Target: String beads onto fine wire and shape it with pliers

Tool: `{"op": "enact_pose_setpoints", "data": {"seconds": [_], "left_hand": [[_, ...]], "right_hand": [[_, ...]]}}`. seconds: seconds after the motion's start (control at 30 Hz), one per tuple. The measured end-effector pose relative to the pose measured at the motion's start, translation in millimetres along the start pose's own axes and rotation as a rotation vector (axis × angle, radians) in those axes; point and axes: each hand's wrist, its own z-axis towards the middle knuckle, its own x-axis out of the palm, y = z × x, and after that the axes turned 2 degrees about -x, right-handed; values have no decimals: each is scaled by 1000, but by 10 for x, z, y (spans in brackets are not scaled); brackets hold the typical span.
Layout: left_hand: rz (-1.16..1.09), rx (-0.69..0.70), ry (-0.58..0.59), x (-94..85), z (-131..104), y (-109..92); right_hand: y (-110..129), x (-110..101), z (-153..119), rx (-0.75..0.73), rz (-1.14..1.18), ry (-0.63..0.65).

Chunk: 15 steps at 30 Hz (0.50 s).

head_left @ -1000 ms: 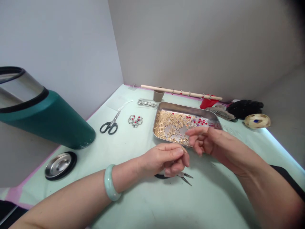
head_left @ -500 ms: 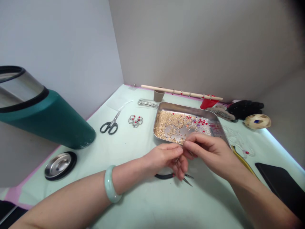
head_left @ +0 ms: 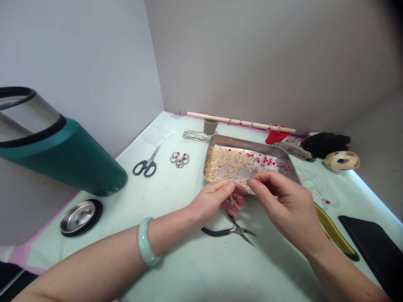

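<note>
My left hand (head_left: 217,199), with a pale green bangle (head_left: 146,242) on the wrist, is closed in a pinch at the near edge of the metal tray (head_left: 208,178). A small silvery piece (head_left: 232,201) shows at its curled fingers. My right hand (head_left: 277,195) pinches something too small to make out, a little right of the left hand. Gold, red and clear beads (head_left: 233,158) lie in the tray beyond both hands. Below the left hand, black-handled pliers (head_left: 236,230) rest on the table with their jaws apart.
Scissors (head_left: 146,164) and a beaded wire piece (head_left: 179,159) lie left of the tray. A teal bottle (head_left: 72,157) and its lid (head_left: 81,217) stand far left. Behind, a wooden stick (head_left: 242,121) spans two cups. Yellow-handled pliers (head_left: 335,235) and a black flat object (head_left: 371,243) lie right.
My hands have moved apart, the right one shifting rightward and the left one slightly left and up. More of the black-handled pliers now shows.
</note>
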Motion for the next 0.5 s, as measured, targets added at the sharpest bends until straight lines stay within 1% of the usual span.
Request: {"op": "enact_pose_setpoints", "data": {"seconds": [0.03,0.07,0.13,0.23,0.3,0.4,0.5], "left_hand": [[-35,36,-17,-5,0,-10],[-61,58,-24,-5,-5,-21],[-88,61,-30,5,-20,-40],[-72,31,-39,17,-36,-46],[-69,4,-28,8,-31,-35],[-115,-52,-14,-19,-13,-19],[-152,-76,-24,-27,-9,-31]], "right_hand": [[9,5,-6,-26,-15,-17],[21,14,-12,-57,-26,-5],[54,46,-24,-92,-29,105],[98,97,-41,-33,29,291],[112,113,-47,35,96,346],[126,113,-46,120,185,357],[152,120,-47,180,226,302]]}}
